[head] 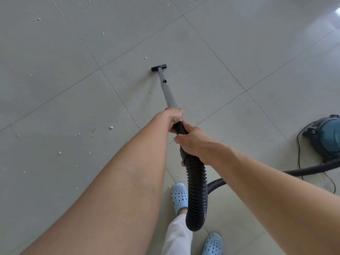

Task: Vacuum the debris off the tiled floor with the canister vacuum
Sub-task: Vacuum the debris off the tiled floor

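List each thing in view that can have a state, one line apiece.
left hand: gripping the wand
right hand: gripping the handle at the hose end
wand: tilted, reaching forward
floor nozzle: flat on the tile
hose: looped down, trailing right toward the canister
canister vacuum: standing on the floor at right, cord loose beside it
debris: scattered, mostly left of the wand

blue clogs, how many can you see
2: one blue clog left of the ribbed hose, the other blue clog at the bottom edge, partly cut off.
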Demonstrator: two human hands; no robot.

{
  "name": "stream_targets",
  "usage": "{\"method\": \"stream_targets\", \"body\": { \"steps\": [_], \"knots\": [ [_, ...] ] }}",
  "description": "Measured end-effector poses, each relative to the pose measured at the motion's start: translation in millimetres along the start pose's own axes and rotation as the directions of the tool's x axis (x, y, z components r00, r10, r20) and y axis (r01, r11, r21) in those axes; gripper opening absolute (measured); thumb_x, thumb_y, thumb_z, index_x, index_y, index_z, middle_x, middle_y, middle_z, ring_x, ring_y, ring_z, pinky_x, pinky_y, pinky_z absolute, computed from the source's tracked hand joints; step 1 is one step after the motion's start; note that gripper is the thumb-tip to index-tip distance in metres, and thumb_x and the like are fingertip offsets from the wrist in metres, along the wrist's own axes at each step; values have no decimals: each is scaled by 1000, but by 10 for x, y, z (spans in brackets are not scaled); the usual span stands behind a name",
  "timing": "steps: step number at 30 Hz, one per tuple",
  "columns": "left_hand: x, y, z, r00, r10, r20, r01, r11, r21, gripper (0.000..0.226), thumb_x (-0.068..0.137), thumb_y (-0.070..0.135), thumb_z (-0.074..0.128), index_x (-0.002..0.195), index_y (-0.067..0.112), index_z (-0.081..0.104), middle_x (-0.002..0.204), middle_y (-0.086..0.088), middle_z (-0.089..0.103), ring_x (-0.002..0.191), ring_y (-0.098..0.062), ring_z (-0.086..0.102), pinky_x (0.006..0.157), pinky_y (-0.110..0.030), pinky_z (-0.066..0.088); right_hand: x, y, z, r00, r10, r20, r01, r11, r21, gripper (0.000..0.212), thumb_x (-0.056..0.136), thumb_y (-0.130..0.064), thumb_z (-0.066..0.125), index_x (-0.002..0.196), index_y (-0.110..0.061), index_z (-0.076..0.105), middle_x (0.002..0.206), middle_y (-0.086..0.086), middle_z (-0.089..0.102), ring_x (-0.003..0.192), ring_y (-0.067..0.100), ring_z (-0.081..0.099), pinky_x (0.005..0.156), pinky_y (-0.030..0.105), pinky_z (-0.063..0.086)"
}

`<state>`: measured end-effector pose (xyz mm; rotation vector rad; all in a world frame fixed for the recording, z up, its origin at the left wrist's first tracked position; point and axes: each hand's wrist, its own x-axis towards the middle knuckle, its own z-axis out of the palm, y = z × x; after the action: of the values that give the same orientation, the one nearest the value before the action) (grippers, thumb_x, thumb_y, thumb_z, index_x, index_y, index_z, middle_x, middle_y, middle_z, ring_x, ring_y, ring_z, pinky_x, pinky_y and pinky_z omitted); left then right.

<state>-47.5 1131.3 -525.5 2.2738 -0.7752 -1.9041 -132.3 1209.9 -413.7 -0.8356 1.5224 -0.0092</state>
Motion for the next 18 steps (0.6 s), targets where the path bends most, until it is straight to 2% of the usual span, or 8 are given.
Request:
{"method": "stream_targets", "body": {
  "steps": [3,7,9,13,14,16,17,18],
  "knots": [
    [-140,-170,40,1000,-16,-4,16,1000,-20,32,101,23,42,125,2,47,84,-11,58,62,-21,59,49,-30,51,-152,116,71,1000,12,21,-12,1000,15,55,93,-7,46,140,-36,43,78,4,52,73,26,56,82,53,58],
    [-310,-459,161,999,-37,-22,36,999,-40,39,99,24,43,133,4,43,96,-12,63,65,-22,63,46,-28,51,-403,352,137,998,41,53,-44,997,70,57,93,-6,47,140,-38,43,78,9,51,62,25,54,60,43,59],
    [-424,-599,233,998,-52,-28,50,998,-41,39,99,25,43,133,5,42,107,-14,67,69,-24,65,46,-29,52,-534,480,171,996,55,71,-61,994,87,57,93,-6,48,139,-39,44,81,11,51,62,26,54,54,40,58],
    [-661,-883,396,995,-65,-71,65,998,-10,35,99,22,43,129,6,37,106,-16,65,64,-25,65,37,-28,51,-831,754,207,991,67,117,-80,990,114,55,94,-7,50,139,-39,46,85,12,50,67,27,54,47,35,56],
    [-707,-945,439,995,-78,-67,76,997,-29,35,99,21,43,130,6,36,108,-17,66,68,-27,68,39,-32,54,-882,813,213,990,67,121,-80,991,103,54,94,-8,51,138,-38,46,85,12,50,68,27,54,47,35,56],
    [-850,-1110,532,993,-104,-48,100,992,-78,36,98,22,44,129,7,35,110,-19,69,80,-31,73,58,-44,62,-1022,968,253,990,70,126,-80,994,78,52,94,-9,51,137,-38,47,86,12,51,69,27,54,50,36,57],
    [-908,-1180,571,993,-109,-39,105,990,-89,35,98,21,44,129,7,35,107,-18,69,82,-31,73,64,-45,62,-1075,1035,272,990,72,125,-81,995,67,51,94,-9,51,137,-38,47,86,12,52,70,27,55,51,37,57],
    [-961,-1249,604,994,-105,-36,102,991,-84,34,99,19,44,130,6,36,101,-16,68,78,-29,72,62,-42,62,-1124,1100,291,989,75,126,-82,995,55,50,94,-9,51,136,-38,48,86,12,52,70,27,54,51,37,57]
  ]
}}
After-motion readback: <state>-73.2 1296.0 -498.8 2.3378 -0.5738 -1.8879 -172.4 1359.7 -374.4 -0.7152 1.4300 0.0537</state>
